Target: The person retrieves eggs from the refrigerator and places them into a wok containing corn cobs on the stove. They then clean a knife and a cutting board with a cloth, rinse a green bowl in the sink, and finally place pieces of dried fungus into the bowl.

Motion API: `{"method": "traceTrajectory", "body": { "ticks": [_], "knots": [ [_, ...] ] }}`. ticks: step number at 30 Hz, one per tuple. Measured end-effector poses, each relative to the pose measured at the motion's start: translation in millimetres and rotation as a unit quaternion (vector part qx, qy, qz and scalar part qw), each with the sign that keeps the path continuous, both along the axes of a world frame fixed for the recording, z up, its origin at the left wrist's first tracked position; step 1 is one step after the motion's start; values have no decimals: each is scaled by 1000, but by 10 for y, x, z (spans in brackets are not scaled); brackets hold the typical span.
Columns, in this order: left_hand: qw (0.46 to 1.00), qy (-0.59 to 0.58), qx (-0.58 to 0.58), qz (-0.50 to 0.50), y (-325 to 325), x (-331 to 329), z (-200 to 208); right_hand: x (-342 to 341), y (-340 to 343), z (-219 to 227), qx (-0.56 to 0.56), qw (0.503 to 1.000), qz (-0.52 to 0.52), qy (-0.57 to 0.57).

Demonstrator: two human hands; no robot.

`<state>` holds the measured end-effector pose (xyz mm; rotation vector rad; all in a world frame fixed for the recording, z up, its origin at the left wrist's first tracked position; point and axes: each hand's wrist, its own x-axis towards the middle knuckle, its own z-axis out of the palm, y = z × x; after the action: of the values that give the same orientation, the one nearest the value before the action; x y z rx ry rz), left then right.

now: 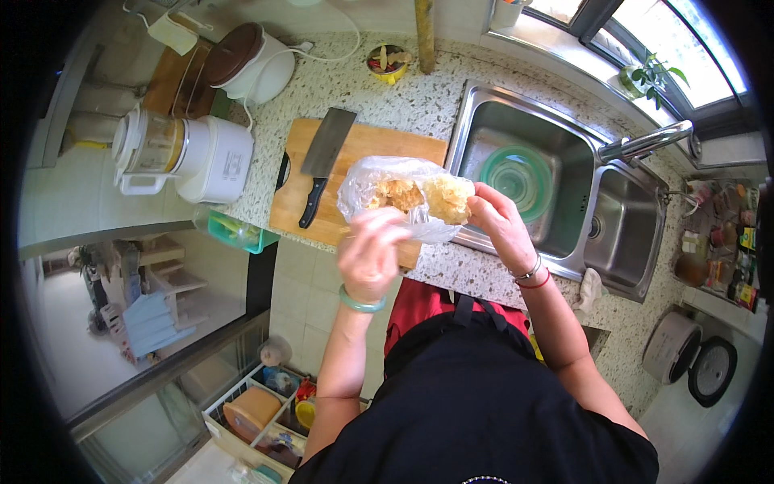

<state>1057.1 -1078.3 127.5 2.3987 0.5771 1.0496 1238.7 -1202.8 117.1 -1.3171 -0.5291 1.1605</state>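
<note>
Over the wooden cutting board [290, 198], a clear plastic bag [355, 189] holds orange-brown crinkled pieces [395, 194]. At its right end is a pale yellow, frilly clump that looks like dried white fungus [448, 199]. My right hand [501, 218] pinches the clump's right side, thumb and fingers closed on it. My left hand [371, 250], with a green bangle at the wrist, is at the bag's lower left edge; motion smears its fingers, so their grip is unclear. A cleaver [329, 143] with a black handle lies on the board's left part.
Right of the board, a steel double sink [562, 230] holds a green-rimmed bowl [518, 184] beneath the faucet [649, 143]. A small yellow bowl [389, 74] stands behind the board. At left are a white blender [216, 157], a lidded white pot [262, 68] and a green basket [234, 231].
</note>
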Motion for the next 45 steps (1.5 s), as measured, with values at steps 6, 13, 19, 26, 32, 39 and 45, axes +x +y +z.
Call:
{"method": "traceTrajectory", "body": {
  "ticks": [6, 13, 19, 26, 32, 39, 45],
  "knots": [
    [925, 379, 8, 19, -38, -114, -252, -97, 35, -83, -16, 996, -21, -84],
    [908, 418, -9, 20, -49, -392, -310, -257, 137, -198, -33, 994, -9, -108],
    [914, 378, -47, 141, 142, -259, -537, -302, 179, -117, -33, 993, 2, -116],
    [926, 369, 8, 82, 227, -161, -522, -430, 172, -181, -13, 990, -13, -139],
    [877, 463, -109, 66, 226, -228, -906, -467, 164, -352, -36, 999, -12, -33],
    [865, 492, -87, 46, 290, -258, -1015, -458, 212, -286, -46, 989, -24, -142],
    [920, 391, -9, 30, 373, -324, -978, -476, 202, -289, -18, 982, -68, -175]
  ]
}}
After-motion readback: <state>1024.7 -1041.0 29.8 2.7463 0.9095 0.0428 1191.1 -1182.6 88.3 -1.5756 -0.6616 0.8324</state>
